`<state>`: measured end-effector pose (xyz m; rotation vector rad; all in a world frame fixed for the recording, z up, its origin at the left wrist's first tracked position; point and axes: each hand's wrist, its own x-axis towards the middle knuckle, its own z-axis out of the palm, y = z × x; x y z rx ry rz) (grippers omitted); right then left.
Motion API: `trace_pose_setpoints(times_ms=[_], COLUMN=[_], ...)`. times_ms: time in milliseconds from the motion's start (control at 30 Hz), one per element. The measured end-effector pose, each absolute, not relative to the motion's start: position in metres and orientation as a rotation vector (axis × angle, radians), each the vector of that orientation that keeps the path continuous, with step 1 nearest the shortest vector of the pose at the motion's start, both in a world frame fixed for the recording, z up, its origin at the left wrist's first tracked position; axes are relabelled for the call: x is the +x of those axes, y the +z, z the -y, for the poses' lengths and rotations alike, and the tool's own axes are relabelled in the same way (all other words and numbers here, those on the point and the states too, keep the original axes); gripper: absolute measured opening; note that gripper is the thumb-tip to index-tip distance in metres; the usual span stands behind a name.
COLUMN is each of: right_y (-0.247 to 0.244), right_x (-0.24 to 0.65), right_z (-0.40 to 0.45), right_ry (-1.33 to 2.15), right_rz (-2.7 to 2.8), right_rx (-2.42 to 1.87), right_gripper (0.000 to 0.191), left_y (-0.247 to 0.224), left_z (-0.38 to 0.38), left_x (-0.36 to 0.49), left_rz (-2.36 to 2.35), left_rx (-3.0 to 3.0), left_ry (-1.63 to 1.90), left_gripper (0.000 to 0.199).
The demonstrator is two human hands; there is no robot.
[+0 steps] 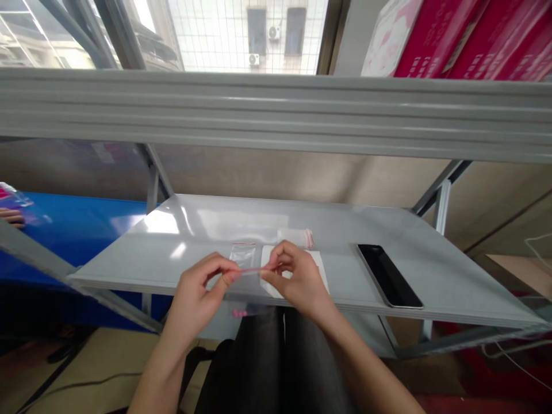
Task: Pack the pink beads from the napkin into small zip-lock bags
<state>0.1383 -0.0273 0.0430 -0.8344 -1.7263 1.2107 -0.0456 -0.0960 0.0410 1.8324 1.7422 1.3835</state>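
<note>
Between both hands a small clear zip bag point(249, 294) hangs by its red-edged top strip, just past the shelf's front edge. Several small pink pieces point(240, 313) lie at its bottom. My left hand point(206, 286) pinches the strip's left end with thumb and finger. At the right end, my right hand point(293, 275) pinches it the same way. Behind the hands a flat clear zip bag point(244, 253) lies on the shelf. A white sheet or card point(319, 270) is partly hidden by my right hand. Beyond it sits a stack of clear bags point(297, 237) with red edges.
A dark-screened phone or tablet point(388, 276) lies on the grey shelf point(340, 224) to the right. A grey beam point(276, 112) crosses above, with pink boxes point(470, 40) on it. At far left, another person's hand point(12, 217) is near a blue surface point(86, 230).
</note>
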Motion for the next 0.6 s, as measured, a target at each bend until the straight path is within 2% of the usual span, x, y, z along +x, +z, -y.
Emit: trace_pose_setpoints(times_ms=[133,367,467,600], right_y=[0.03,0.001,-0.006,-0.014], right_x=[0.104,0.133,0.161,0.177], right_z=[-0.035,-0.083,-0.093,-0.096], right_ry=[1.228,0.825,0.719,0.641], right_rz=[1.852,1.983,1.989,2.001], right_rx=[-0.96,-1.116,-1.185,-1.204], right_gripper=[0.019,0.004,0.014,0.008], left_y=[0.019,-0.018,-0.016,-0.009], left_z=[0.03,-0.032,-0.036,-0.051], left_x=[-0.072,-0.095,-0.08,-0.033], left_rz=[-1.88,-2.008,-2.043,-1.786], left_rx=[1.779,1.998,2.108,2.373], left_ry=[1.301,1.028,1.014,0.843], left_gripper=[0.02,0.024,0.025,0.023])
